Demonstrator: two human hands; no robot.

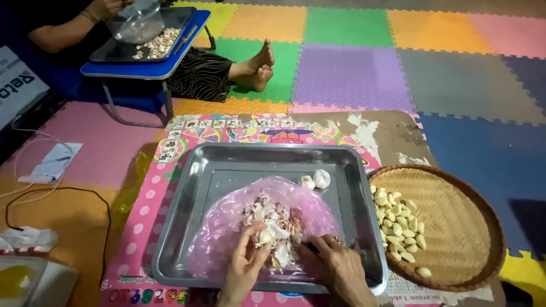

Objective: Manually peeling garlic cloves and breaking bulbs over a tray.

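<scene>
A: Garlic clove [265, 235] sits pinched in the left hand [244, 264], fingers curled around it, over the pink plastic bag [219, 233] in the metal tray [227, 165].

B: Right hand [335, 267]?

A: Loosely closed, fingers bent, resting on the bag just right of the clove. Something thin and dark shows at its fingertips, maybe a small blade. Can't tell for sure.

B: Why the bag?

A: Looks like a liner. Papery skins [278, 219] are heaped on it, so the scraps stay in 1 pile instead of spreading over the tray.

B: Peeled stock?

A: Peeled cloves [398, 224] lie on the woven round basket [455, 227], just right of the tray, likely for a short reach. 2 unpeeled garlic pieces [316, 179] wait at the tray's far edge, apart from the skins.

B: Anyone else?

A: 1 other person at top left, seated behind a blue folding table [142, 68], hand on a clear bowl [136, 23]. Separate setup, well apart.
</scene>
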